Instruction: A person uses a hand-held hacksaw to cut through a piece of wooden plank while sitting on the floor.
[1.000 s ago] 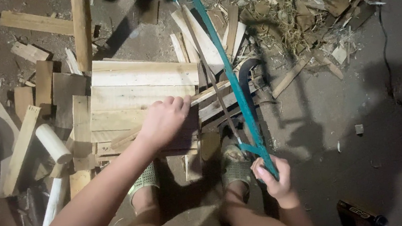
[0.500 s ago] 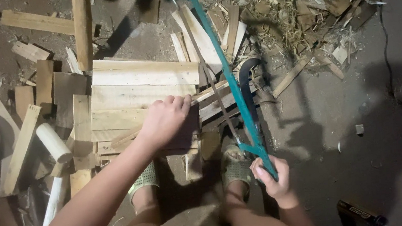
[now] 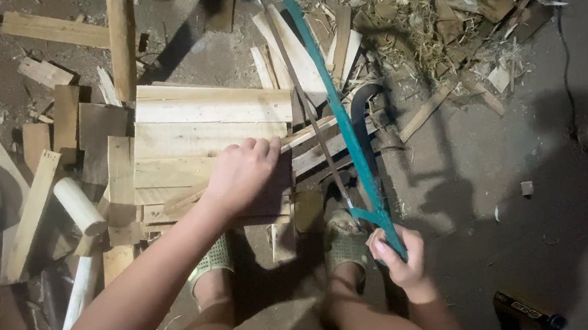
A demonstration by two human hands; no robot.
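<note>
Saw (image 3: 324, 103) slid slightly; right hand (image 3: 398, 259) fisted round it, left hand (image 3: 240, 174) half-curled pressing planks (image 3: 210, 130).

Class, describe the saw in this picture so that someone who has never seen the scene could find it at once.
Start at the stack of pale wooden planks in the middle of the dusty floor. Just right of it, a long bow saw runs from the top edge down to the right hand, which grips its lower end, while the left hand rests on the planks. Its teal frame sets it apart from the brown offcuts around it.

A single head-worn camera looks steeply down, close over the person's knees, onto a wood-strewn floor (image 3: 498, 165).
</note>
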